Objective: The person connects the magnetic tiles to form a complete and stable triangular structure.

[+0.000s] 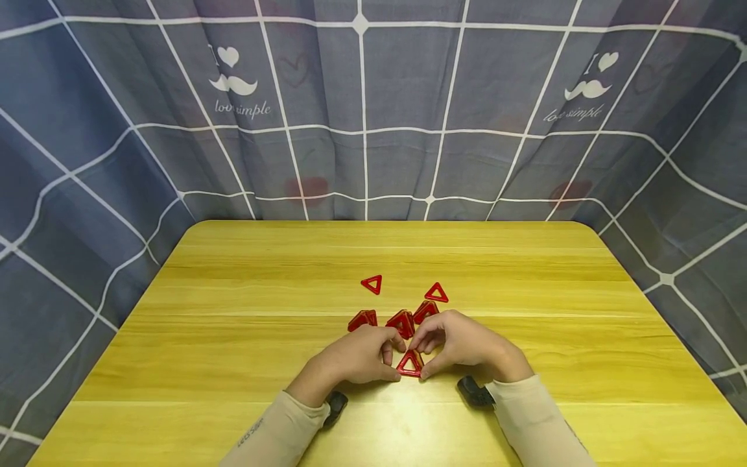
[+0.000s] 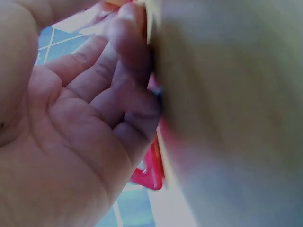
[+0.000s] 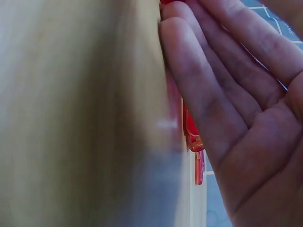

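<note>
A red triangular frame tile (image 1: 410, 372), with another's edge showing behind it, lies on the table between my two hands. The left hand (image 1: 369, 353) holds its left side, thumb at the near corner and forefinger near the top. On the right side, my right hand (image 1: 467, 344) grips it the same way, thumb low and fingertips by the top point. Just beyond the hands lie piles of similar red triangles: a left pile (image 1: 362, 318), a middle pile (image 1: 400, 322) and a right pile (image 1: 425, 311). Fingers hide most of the red pieces in both wrist views.
Farther back, a single red triangle (image 1: 379, 285) lies on the left and another single triangle (image 1: 436, 299) on the right. The wooden table (image 1: 233, 363) has rounded far corners. A grey checked curtain (image 1: 403, 78) hangs behind it and along both sides.
</note>
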Tool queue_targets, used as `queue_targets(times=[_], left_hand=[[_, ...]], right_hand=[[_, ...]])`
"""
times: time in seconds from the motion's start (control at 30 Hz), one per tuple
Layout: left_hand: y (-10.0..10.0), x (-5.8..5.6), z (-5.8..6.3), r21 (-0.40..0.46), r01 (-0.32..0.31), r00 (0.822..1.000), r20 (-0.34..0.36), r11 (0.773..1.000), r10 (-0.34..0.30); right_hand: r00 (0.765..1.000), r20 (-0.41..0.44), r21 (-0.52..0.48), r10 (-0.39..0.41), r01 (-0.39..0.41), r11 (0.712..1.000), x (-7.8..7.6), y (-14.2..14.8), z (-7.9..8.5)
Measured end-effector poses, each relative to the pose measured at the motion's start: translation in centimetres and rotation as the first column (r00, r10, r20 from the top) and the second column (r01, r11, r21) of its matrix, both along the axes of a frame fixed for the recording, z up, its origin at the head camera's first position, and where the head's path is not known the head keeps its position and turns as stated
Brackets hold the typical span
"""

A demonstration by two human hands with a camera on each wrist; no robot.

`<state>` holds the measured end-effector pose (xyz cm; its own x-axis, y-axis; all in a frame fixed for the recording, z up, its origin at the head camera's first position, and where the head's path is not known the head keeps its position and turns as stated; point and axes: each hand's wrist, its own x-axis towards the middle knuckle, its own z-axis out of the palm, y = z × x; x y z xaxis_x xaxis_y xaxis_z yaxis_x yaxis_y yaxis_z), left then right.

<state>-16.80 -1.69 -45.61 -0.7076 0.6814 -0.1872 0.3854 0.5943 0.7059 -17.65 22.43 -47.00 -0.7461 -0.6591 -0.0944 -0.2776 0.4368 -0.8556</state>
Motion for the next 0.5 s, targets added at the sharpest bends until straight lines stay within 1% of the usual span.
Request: queue_targets(times=[0.07,0.2,0.33,0.43,0.5], left_hand=[[-0.3,-0.1,0.3,0.020,0.008,1.000,0.013,1.000,-0.008],[-1.1,-0.5,1.3,0.097,0.000,0.997,0.077,0.995,-0.007],[-2.5,-1.6,2.2,0.177,-0.034,0.994,0.110,0.984,0.014],[-3.4,-2.8,2.7,0.215,-0.084,0.994,0.089,0.973,0.066],[-3.8,-3.7,3.0,0.234,-0.143,0.989,0.067,0.962,0.130]], right_hand=[[1.000,0.003,0.005,-0.012,0.012,1.000,0.0,0.0,0.0],[1.000,-0.008,0.012,-0.021,0.022,1.000,0.1,-0.2,-0.1],[1.000,-0.016,0.011,-0.024,0.024,1.000,0.1,-0.4,-0.2],[0.999,-0.002,0.007,-0.033,0.033,0.999,0.1,-0.5,-0.3],[0.999,0.010,0.008,-0.041,0.041,0.999,0.1,-0.4,-0.3]])
